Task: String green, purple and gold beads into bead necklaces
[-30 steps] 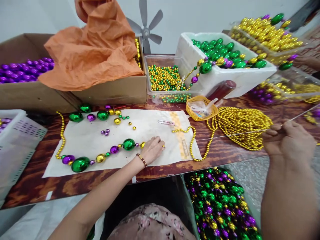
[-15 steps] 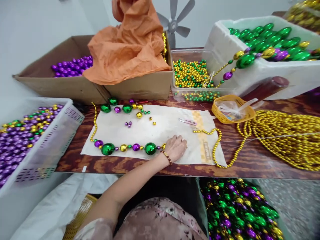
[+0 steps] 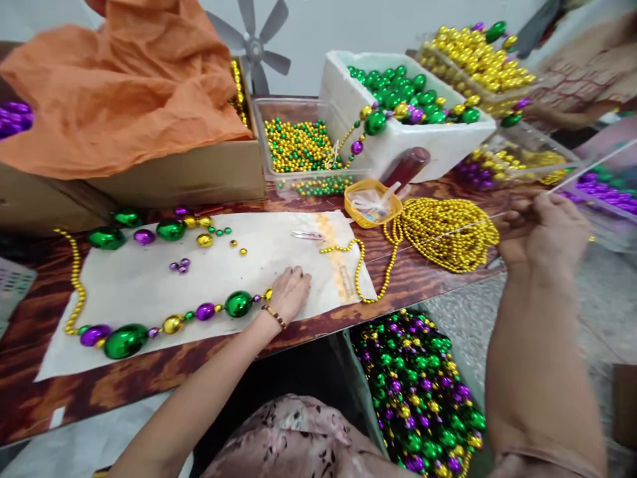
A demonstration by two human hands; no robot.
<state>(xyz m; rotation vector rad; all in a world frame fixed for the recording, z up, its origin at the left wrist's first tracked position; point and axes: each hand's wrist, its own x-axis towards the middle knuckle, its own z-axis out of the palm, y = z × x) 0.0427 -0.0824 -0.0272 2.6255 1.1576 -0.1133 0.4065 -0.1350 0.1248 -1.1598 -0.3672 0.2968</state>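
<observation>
My left hand [image 3: 290, 293], a beaded bracelet at its wrist, presses down on the white cloth [image 3: 249, 255], fingers closed over the right end of a bead strand [image 3: 205, 311]. Large green, purple and gold beads run leftward along that strand to a gold bead chain [image 3: 75, 282]. My right hand [image 3: 550, 229], raised at the right and a little blurred, is closed on a white string [image 3: 468, 226]. The string stretches taut from it across the gold chains toward the cloth. Loose purple, green and gold beads and a pair of thread snips [image 3: 307, 236] lie on the cloth.
A bundle of gold bead chains [image 3: 448, 236] and a yellow basket [image 3: 351, 214] lie right of the cloth. Behind stand a cardboard box [image 3: 199, 172], a clear bin [image 3: 261, 143] and a foam box [image 3: 343, 86]. Another person [image 3: 582, 73] is at the far right.
The view has turned to the right. My right hand has come into view with the white string drawn up and out to the right. My left hand stays on the strand's end.
</observation>
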